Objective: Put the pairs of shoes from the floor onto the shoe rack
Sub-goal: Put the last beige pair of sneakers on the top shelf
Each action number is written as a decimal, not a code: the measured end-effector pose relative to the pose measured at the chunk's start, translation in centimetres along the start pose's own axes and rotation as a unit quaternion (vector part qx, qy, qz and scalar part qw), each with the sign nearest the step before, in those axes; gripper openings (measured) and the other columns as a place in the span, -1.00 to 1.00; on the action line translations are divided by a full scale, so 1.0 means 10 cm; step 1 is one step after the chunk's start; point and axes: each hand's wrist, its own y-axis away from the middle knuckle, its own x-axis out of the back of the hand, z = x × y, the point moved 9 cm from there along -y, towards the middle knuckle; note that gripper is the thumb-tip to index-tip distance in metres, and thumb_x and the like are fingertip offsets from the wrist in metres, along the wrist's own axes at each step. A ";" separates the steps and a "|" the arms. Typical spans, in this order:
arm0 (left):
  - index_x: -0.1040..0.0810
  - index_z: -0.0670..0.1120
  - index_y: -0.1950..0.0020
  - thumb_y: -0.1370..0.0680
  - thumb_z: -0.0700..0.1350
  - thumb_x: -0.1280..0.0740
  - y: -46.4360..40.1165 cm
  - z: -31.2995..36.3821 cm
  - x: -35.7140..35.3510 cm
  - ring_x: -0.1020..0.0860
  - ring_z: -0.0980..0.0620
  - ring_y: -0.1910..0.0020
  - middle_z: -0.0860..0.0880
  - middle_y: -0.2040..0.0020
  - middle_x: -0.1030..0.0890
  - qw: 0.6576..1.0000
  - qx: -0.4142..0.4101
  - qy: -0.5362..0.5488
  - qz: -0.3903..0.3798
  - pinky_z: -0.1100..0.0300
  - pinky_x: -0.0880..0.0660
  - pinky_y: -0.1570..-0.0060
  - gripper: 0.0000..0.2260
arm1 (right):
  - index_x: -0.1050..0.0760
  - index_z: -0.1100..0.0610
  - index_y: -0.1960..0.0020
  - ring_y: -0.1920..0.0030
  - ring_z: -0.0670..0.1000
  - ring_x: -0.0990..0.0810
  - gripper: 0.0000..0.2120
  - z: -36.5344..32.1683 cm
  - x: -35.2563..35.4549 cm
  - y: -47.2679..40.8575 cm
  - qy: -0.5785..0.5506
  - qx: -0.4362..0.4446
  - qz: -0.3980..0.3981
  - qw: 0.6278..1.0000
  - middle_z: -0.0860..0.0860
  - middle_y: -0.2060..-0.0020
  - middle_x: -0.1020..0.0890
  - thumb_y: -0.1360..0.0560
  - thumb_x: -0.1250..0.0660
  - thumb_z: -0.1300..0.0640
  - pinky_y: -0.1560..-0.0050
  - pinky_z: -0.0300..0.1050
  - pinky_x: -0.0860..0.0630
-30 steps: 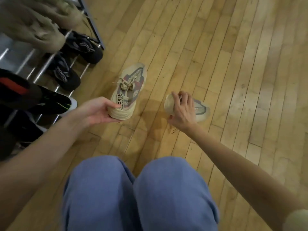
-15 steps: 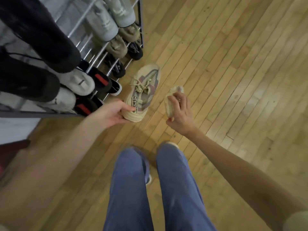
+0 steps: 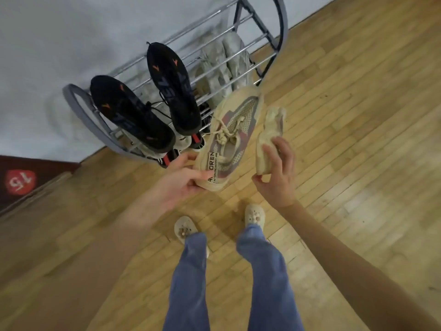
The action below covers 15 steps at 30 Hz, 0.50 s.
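I hold a pair of beige sneakers in the air in front of the metal shoe rack (image 3: 281, 32). My left hand (image 3: 183, 182) grips the heel of the left sneaker (image 3: 232, 137), which shows its laces and grey-pink mesh top. My right hand (image 3: 278, 180) grips the heel of the right sneaker (image 3: 270, 134), turned on its side. Both toes point toward the rack's right half. A pair of black sneakers (image 3: 148, 101) sits on the rack's top tier at the left.
Pale grey shoes (image 3: 224, 65) lie on a lower tier under the bars, and red-and-black shoes (image 3: 171, 156) show at the rack's bottom. A grey wall (image 3: 71, 32) backs the rack. A dark red box (image 3: 21, 180) stands at left. My feet in beige clogs (image 3: 254, 215) stand on the wooden floor (image 3: 358, 139).
I have stood up from a crouch. Both hands lifted the beige sneakers off the floor and carried them up in front of the rack's top.
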 end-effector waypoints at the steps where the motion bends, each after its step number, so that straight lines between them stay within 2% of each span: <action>1: -0.43 -0.20 -0.20 -0.44 -0.38 -0.40 0.00 0.07 -0.02 -0.69 -0.05 0.07 -0.13 -0.03 -0.66 1.000 -0.017 0.021 0.007 0.13 -0.64 0.21 -0.63 | -0.35 0.19 -0.27 -0.31 0.27 -0.36 -0.36 0.01 -0.01 -0.14 0.005 0.038 0.001 0.999 0.17 -0.27 -0.34 -0.23 -0.43 0.36 -0.29 0.19 -0.41; 3: -0.43 -0.19 -0.23 -0.45 -0.35 -0.40 -0.05 0.19 -0.08 -0.67 -0.08 -0.02 -0.13 -0.08 -0.66 0.997 -0.038 0.067 0.017 0.05 -0.63 0.07 -0.62 | -0.35 0.18 -0.28 -0.29 0.27 -0.38 -0.40 0.08 -0.09 -0.38 0.008 0.097 -0.012 0.995 0.18 -0.27 -0.35 -0.28 -0.43 0.33 -0.21 0.21 -0.46; 5: -0.42 -0.18 -0.25 -0.46 -0.33 -0.40 -0.17 0.29 -0.15 -0.66 -0.11 -0.06 -0.15 -0.13 -0.65 0.992 -0.046 0.112 0.039 -0.02 -0.61 -0.02 -0.62 | -0.34 0.18 -0.30 -0.29 0.26 -0.38 -0.38 0.22 -0.19 -0.63 0.006 0.141 -0.034 0.989 0.19 -0.28 -0.34 -0.27 -0.42 0.32 -0.22 0.16 -0.45; 8: -0.43 -0.19 -0.24 -0.46 -0.32 -0.41 -0.42 0.46 -0.27 -0.67 -0.09 -0.04 -0.14 -0.13 -0.65 0.981 -0.056 0.161 0.089 0.02 -0.63 0.03 -0.62 | -0.33 0.17 -0.31 -0.25 0.23 -0.39 -0.37 0.49 -0.33 -0.97 0.011 0.203 -0.061 0.977 0.19 -0.30 -0.33 -0.27 -0.42 0.34 -0.18 0.09 -0.43; 10: -0.44 -0.20 -0.23 -0.45 -0.33 -0.42 -0.61 0.58 -0.38 -0.66 -0.10 -0.05 -0.14 -0.13 -0.64 0.974 -0.065 0.182 0.121 0.06 -0.65 0.09 -0.62 | -0.33 0.16 -0.30 -0.21 0.21 -0.42 -0.42 0.68 -0.37 -1.22 0.004 0.239 -0.062 0.969 0.18 -0.31 -0.34 -0.34 -0.42 0.31 -0.10 0.08 -0.46; 13: -0.42 -0.21 -0.27 -0.44 -0.33 -0.42 -0.92 0.76 -0.58 -0.63 -0.13 -0.10 -0.17 -0.17 -0.61 0.959 -0.081 0.222 0.159 -0.07 -0.61 -0.05 -0.58 | -0.35 0.13 -0.32 -0.19 0.16 -0.43 -0.56 0.93 -0.45 -1.60 0.005 0.313 -0.052 0.948 0.15 -0.32 -0.36 -0.48 -0.36 0.22 -0.04 0.06 -0.49; 15: -0.39 -0.21 -0.29 -0.45 -0.32 -0.42 -1.15 0.89 -0.71 -0.62 -0.14 -0.11 -0.18 -0.17 -0.60 0.943 -0.091 0.255 0.191 -0.13 -0.57 -0.12 -0.56 | -0.36 0.10 -0.34 -0.19 0.13 -0.42 -0.55 1.12 -0.57 -1.88 0.017 0.374 -0.049 0.926 0.12 -0.33 -0.38 -0.49 -0.37 0.22 -0.06 0.01 -0.46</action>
